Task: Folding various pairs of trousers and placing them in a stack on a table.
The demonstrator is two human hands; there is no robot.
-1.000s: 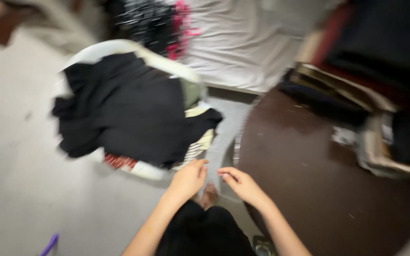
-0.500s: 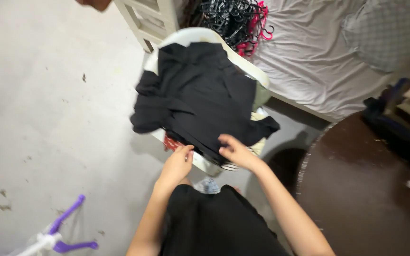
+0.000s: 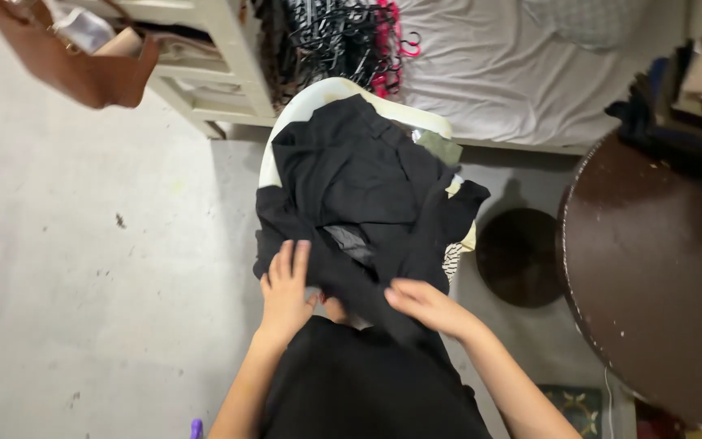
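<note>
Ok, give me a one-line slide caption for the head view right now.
Both hands, left hand and right hand, rest on a black garment piled on a white plastic chair, beside a round brown table.

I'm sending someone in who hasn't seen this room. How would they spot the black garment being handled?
Find the pale plastic chair on the grey floor, just in front of the bed. The black garment is draped across the top of its pile, with the left hand and right hand on its near edge. It is the largest, all-black piece, covering the striped and green items beneath.
</note>
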